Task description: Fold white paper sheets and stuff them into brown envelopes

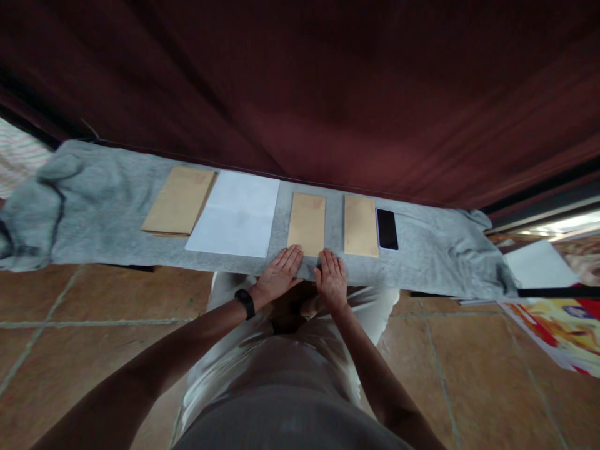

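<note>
A brown paper envelope (307, 222) lies flat on the grey cloth, straight in front of me. My left hand (281, 274) rests flat at its lower left corner, fingers stretched out and a dark watch on the wrist. At the lower right corner lies my right hand (332, 278), palm down with the fingers extended. Neither hand grips anything. To the right is a second brown envelope (360, 226). Left of the middle envelope lies white paper (237, 215), and beyond it a stack of brown envelopes (178, 200).
The grey cloth (117, 200) covers a narrow surface, bunched at both ends. A phone (387, 229) lies beside the right envelope. Dark red fabric (328, 94) hangs behind. At the far right are a white sheet (541, 264) and a colourful printed box (562, 331).
</note>
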`<state>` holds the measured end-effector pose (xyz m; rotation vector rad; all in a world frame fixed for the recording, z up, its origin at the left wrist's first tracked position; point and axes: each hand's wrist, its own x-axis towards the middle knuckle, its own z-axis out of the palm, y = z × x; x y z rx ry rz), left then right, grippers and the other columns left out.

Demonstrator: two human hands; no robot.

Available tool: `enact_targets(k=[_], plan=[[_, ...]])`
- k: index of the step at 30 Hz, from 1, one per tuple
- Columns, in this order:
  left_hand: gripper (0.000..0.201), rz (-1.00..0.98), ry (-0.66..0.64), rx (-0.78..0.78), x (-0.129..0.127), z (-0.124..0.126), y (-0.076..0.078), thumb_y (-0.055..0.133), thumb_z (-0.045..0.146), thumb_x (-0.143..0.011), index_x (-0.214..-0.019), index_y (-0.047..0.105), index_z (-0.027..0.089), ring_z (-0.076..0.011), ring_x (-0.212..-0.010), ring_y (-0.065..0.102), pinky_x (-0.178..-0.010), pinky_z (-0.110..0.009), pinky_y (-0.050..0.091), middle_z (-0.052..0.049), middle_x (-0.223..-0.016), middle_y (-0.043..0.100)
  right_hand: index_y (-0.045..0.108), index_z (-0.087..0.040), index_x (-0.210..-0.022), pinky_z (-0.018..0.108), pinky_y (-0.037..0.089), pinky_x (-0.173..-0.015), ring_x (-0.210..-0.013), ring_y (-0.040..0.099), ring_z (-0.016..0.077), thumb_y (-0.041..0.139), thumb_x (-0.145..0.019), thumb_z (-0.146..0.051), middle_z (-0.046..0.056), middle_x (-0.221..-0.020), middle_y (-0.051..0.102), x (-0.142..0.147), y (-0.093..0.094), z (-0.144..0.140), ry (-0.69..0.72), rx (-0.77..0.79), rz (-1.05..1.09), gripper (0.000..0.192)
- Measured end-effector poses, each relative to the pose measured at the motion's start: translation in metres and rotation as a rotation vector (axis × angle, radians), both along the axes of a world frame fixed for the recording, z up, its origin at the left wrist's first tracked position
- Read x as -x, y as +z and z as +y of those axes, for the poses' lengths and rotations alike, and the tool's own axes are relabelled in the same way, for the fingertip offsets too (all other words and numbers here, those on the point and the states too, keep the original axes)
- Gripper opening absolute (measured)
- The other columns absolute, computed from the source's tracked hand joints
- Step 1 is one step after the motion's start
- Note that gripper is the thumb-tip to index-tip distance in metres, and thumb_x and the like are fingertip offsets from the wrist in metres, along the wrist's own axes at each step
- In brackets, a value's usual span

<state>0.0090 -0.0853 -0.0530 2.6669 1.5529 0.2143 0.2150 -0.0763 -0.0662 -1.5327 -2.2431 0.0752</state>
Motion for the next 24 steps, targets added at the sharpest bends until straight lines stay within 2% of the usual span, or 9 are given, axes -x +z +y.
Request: enact_targets(k=[4,10,15,24], plan=[[0.07,-0.036,0.024,0.001,0.0,0.0,0.0,0.05,0.038,-0.097,-0.155,0.036,0.001,-0.0311,-0.156,0.021,-0.128,-0.048,0.022,-0.023,-0.164,0.031,0.042,-0.007,-0.154,0.051,0.029,-0.124,-0.15,0.037,0.028,0.04,-0.107,-0.034,0.018,-0.158,0.045,0.012,0.005,-0.003,0.009,0.017,0.021,0.054],[0.065,-0.059,0.031,-0.027,0.001,0.0,-0.001,0.045,0.036,-0.099,-0.154,0.039,0.002,-0.0309,-0.154,0.026,-0.127,-0.049,0.026,-0.023,-0.162,0.036,0.044,-0.015,-0.153,0.047,0.026,-0.125,-0.148,0.039,0.0245,0.044,-0.106,-0.034,0.011,-0.157,0.048,0.032,0.009,-0.005,0.086,0.087,0.017,0.051],[0.073,-0.079,0.077,-0.046,0.006,-0.005,0.0,0.047,0.048,-0.099,-0.153,0.039,0.001,-0.0323,-0.154,0.026,-0.126,-0.049,0.029,-0.024,-0.162,0.035,0.045,-0.012,-0.152,0.047,0.026,-0.125,-0.147,0.042,0.0251,0.041,-0.107,-0.036,0.012,-0.157,0.047,0.021,0.004,-0.004,0.031,0.068,0.022,0.051],[0.067,-0.114,0.199,-0.083,0.012,-0.012,0.006,0.043,0.048,-0.101,-0.149,0.045,0.002,-0.034,-0.149,0.038,-0.122,-0.051,0.032,-0.025,-0.155,0.045,0.047,-0.013,-0.151,0.048,0.028,-0.123,-0.145,0.044,0.0271,0.041,-0.107,-0.034,0.012,-0.155,0.05,0.011,0.006,-0.004,-0.03,0.035,0.025,0.049]])
